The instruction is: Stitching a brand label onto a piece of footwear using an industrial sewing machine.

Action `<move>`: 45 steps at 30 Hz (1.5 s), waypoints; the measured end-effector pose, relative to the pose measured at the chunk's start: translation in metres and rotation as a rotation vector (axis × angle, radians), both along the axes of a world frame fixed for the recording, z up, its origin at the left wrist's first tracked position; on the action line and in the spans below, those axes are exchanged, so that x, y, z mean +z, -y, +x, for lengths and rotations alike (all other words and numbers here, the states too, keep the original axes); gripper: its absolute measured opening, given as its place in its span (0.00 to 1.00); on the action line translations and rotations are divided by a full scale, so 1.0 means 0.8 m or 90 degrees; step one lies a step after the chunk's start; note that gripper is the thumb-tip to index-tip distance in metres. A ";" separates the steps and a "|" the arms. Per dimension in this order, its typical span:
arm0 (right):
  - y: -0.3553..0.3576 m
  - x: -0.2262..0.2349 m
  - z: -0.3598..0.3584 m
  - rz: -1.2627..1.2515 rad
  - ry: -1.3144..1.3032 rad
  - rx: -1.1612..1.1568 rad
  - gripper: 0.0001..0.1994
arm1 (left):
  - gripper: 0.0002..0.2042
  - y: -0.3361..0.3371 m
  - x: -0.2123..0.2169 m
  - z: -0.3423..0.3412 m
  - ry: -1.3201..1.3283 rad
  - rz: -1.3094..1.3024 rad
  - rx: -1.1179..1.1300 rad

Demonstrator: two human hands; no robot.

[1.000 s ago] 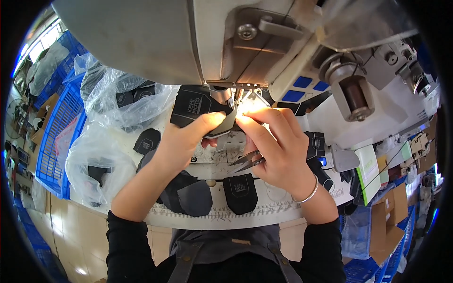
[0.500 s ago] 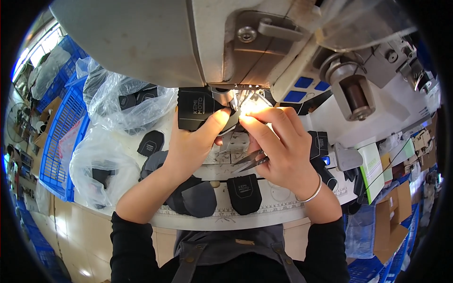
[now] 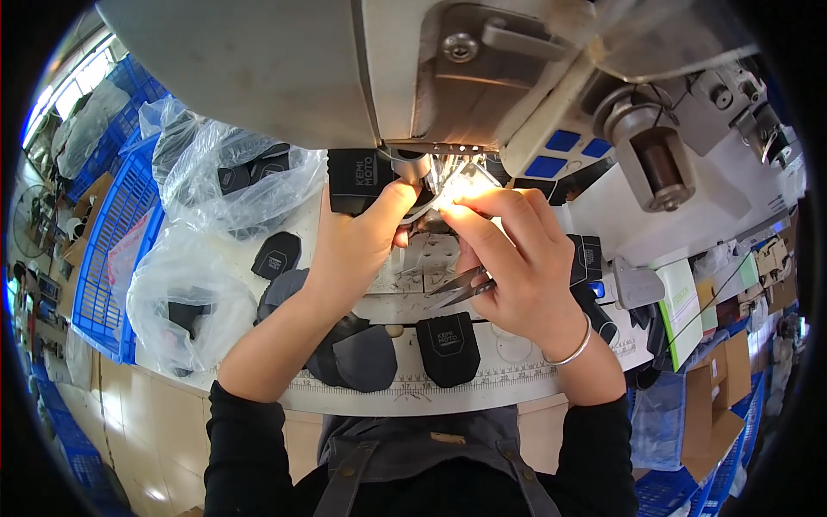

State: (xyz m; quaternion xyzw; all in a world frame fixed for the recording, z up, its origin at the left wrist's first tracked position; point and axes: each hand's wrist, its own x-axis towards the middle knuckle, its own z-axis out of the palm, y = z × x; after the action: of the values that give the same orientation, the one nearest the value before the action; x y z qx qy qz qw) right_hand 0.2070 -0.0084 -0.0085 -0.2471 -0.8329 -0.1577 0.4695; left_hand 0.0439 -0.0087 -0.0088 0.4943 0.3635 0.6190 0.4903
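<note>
My left hand (image 3: 360,237) grips a black fabric piece (image 3: 355,177) with pale printing, its thumb on the edge beside the sewing machine's needle area (image 3: 444,177). My right hand (image 3: 525,263) is closed. Its thumb and forefinger pinch together at the brightly lit needle; glare hides whatever is between them. Held in the same palm, small thread snips (image 3: 461,289) point left with their blades apart. Between my forearms lies another black printed piece (image 3: 448,349) on the white machine table (image 3: 431,401). Dark grey pieces (image 3: 362,358) are heaped beside my left forearm.
The sewing machine head (image 3: 250,65) looms close above my hands, with a thread bobbin (image 3: 659,168) at right. Clear plastic bags (image 3: 194,284) with black pieces and a blue crate (image 3: 103,276) stand left. More black pieces (image 3: 586,258) and cardboard boxes (image 3: 719,396) are right.
The whole view has shifted slightly. Both hands keep nearly the same place at the needle, and the black piece sits a little farther up, toward the machine. The snips stay in my right hand.
</note>
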 end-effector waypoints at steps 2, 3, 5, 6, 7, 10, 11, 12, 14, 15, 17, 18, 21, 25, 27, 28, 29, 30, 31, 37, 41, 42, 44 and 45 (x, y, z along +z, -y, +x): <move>0.000 0.001 -0.001 0.004 0.000 0.001 0.17 | 0.06 0.000 -0.003 -0.001 0.012 -0.006 -0.001; 0.001 0.001 -0.001 0.007 0.001 0.003 0.17 | 0.06 0.000 -0.004 -0.002 0.012 -0.005 -0.003; 0.001 0.001 0.000 0.010 0.002 0.003 0.17 | 0.06 0.001 -0.009 -0.004 0.006 -0.021 0.005; 0.001 0.001 0.000 0.012 0.002 0.003 0.17 | 0.06 0.001 -0.010 -0.004 0.006 -0.020 0.004; 0.001 0.001 0.000 0.013 0.002 0.003 0.17 | 0.06 0.001 -0.010 -0.005 0.005 -0.019 -0.004; 0.002 0.001 0.000 0.007 0.003 -0.002 0.18 | 0.05 0.008 -0.009 0.001 -0.002 -0.011 0.014; 0.001 0.001 0.000 0.006 0.003 0.001 0.17 | 0.05 0.010 -0.007 0.003 -0.008 -0.004 0.039; 0.001 0.001 -0.001 0.006 0.004 0.004 0.17 | 0.05 0.011 -0.006 0.003 -0.007 -0.004 0.041; 0.003 0.002 -0.001 -0.004 0.009 0.003 0.17 | 0.05 0.011 -0.005 0.003 -0.025 0.016 0.040; 0.003 0.002 -0.001 -0.015 0.013 -0.002 0.17 | 0.05 0.008 -0.005 0.001 -0.023 0.016 0.044; 0.001 0.001 0.001 -0.004 0.013 -0.003 0.17 | 0.06 0.004 -0.008 -0.005 -0.018 0.004 -0.031; 0.000 0.001 0.002 0.008 0.011 -0.007 0.17 | 0.06 0.005 -0.008 -0.004 -0.017 0.002 -0.030; 0.002 0.001 -0.001 -0.010 0.011 0.003 0.17 | 0.06 0.009 -0.009 -0.004 0.009 -0.036 0.003; 0.003 0.002 0.003 0.009 -0.015 0.085 0.24 | 0.06 0.031 -0.008 -0.017 0.112 -0.119 0.015; 0.017 -0.001 0.005 -0.082 -0.054 0.096 0.22 | 0.07 0.049 -0.007 -0.029 0.040 -0.176 -0.033; 0.024 -0.002 0.008 -0.168 -0.085 0.110 0.19 | 0.07 0.051 -0.005 -0.033 0.039 -0.174 -0.033; 0.031 -0.001 0.005 -0.314 -0.087 0.116 0.09 | 0.07 0.052 -0.002 -0.037 -0.027 -0.199 -0.107; 0.031 0.003 0.001 -0.312 -0.087 0.115 0.09 | 0.06 0.052 -0.002 -0.041 -0.093 -0.224 -0.181; 0.032 0.007 -0.004 -0.607 -0.180 0.169 0.06 | 0.09 0.049 -0.001 -0.047 -0.137 -0.194 -0.214; 0.030 -0.007 -0.030 -0.898 -0.406 0.319 0.12 | 0.15 -0.002 0.016 -0.051 0.011 -0.187 -0.169; 0.030 -0.008 -0.037 -0.867 -0.410 0.326 0.12 | 0.12 -0.040 0.036 -0.066 -0.149 -0.202 -0.383; 0.031 -0.008 -0.038 -0.870 -0.412 0.328 0.12 | 0.12 -0.041 0.039 -0.065 -0.147 -0.200 -0.382; 0.030 -0.007 -0.038 -0.872 -0.410 0.317 0.12 | 0.13 -0.042 0.055 -0.056 -0.204 -0.221 -0.405; 0.029 -0.007 -0.037 -0.877 -0.409 0.311 0.13 | 0.14 -0.039 0.064 -0.054 -0.269 -0.238 -0.363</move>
State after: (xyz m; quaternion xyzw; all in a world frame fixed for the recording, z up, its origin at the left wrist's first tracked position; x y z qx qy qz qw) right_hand 0.1770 -0.0314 -0.0139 -0.3253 -0.5974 0.5788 0.4498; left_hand 0.0007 0.0227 0.0422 0.5945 0.4108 0.2659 0.6381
